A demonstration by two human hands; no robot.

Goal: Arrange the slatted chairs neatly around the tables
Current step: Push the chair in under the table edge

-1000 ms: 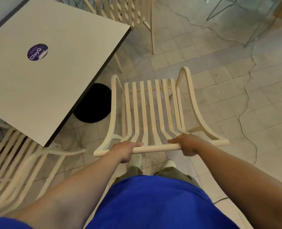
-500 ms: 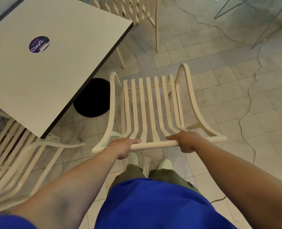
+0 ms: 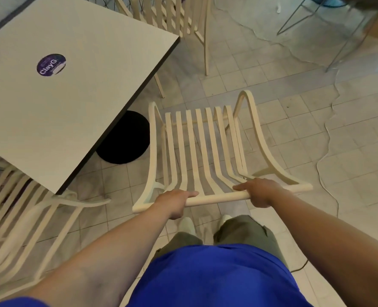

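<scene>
1. Both my hands are on the top rail of the chair [image 3: 196,147] right in front of me: left hand [image 3: 174,202] toward the rail's left end, right hand [image 3: 259,191] toward the right, fingers [image 3: 242,186] clamped around the bar on both sides.
2. The chair sits on the tile floor [image 3: 294,120], just right of the table [image 3: 72,85], seat facing away from me.
3. The table's near right corner and its black round base [image 3: 123,138] sit just beside the chair's left armrest, so that side is tight.
4. Second chair [image 3: 28,218] is at my lower left, partly tucked under the table and cut off by the frame edge.
5. Third chair [image 3: 174,16] is at the table's far side, only its legs and some slats showing.
6. There's a purple sticker [image 3: 51,64] on the table, small print is too blurry to read.
7. My shoes [image 3: 187,226] peek out under the rail.
</scene>
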